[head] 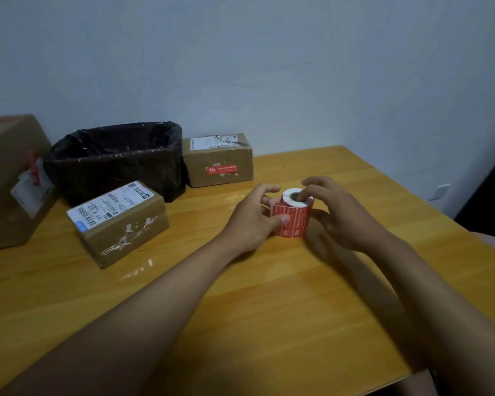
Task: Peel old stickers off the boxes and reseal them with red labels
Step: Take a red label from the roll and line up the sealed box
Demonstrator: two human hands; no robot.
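Observation:
A roll of red labels (293, 221) stands upright on the wooden table (269, 295), right of centre. My left hand (252, 221) presses its thumb on the roll's loose front end. My right hand (335, 212) holds the roll from the right, one finger in its white core. A small cardboard box (126, 227) with a white shipping sticker on top and torn residue on its side lies to the left. Another small box (219, 160) at the back carries a red label on its front.
A bin lined with a black bag (117, 158) stands against the wall between the boxes. A large cardboard box (9, 178) with a partly peeled sticker sits at the far left. The table's right edge runs diagonally past my right arm.

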